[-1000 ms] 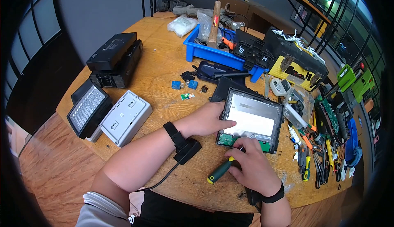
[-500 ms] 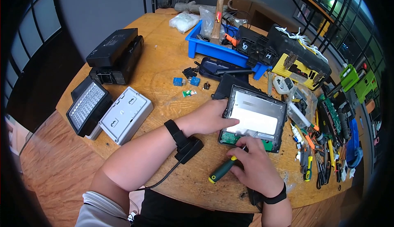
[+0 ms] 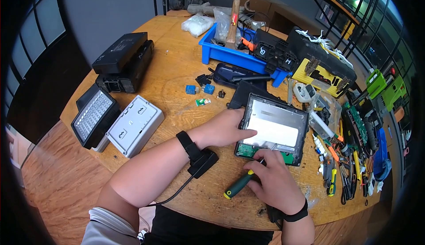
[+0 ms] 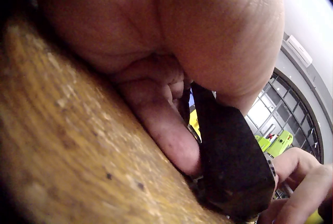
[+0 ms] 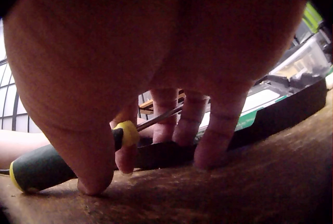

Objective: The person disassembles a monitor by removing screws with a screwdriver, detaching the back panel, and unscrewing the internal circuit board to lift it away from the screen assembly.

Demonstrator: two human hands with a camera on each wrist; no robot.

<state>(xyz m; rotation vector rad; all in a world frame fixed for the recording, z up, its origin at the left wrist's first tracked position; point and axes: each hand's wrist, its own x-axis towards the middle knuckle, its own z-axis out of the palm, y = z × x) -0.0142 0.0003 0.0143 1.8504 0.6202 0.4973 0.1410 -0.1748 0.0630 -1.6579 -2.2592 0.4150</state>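
A black-framed electronic device (image 3: 272,132) lies on the wooden table, a shiny metal plate facing up and a green circuit board (image 3: 246,150) along its near edge. My left hand (image 3: 225,127) grips the device's left side, thumb on top. In the left wrist view, its other fingers curl in at the black casing (image 4: 234,156). Between thumb and forefinger, my right hand (image 3: 278,181) pinches a green-and-yellow screwdriver (image 3: 238,185), whose handle slants down to the left near the tabletop. Its shaft (image 5: 161,117) points toward the device. Other right fingers rest around the device's near edge.
Blue relays (image 3: 208,89) and small parts lie beyond the left hand. Hand tools (image 3: 349,169) crowd the right side. A blue bin (image 3: 212,52) with a hammer and a toolbox (image 3: 325,61) stand behind. A grey housing (image 3: 137,123), LED lamp (image 3: 95,116) and black cases (image 3: 124,61) sit left.
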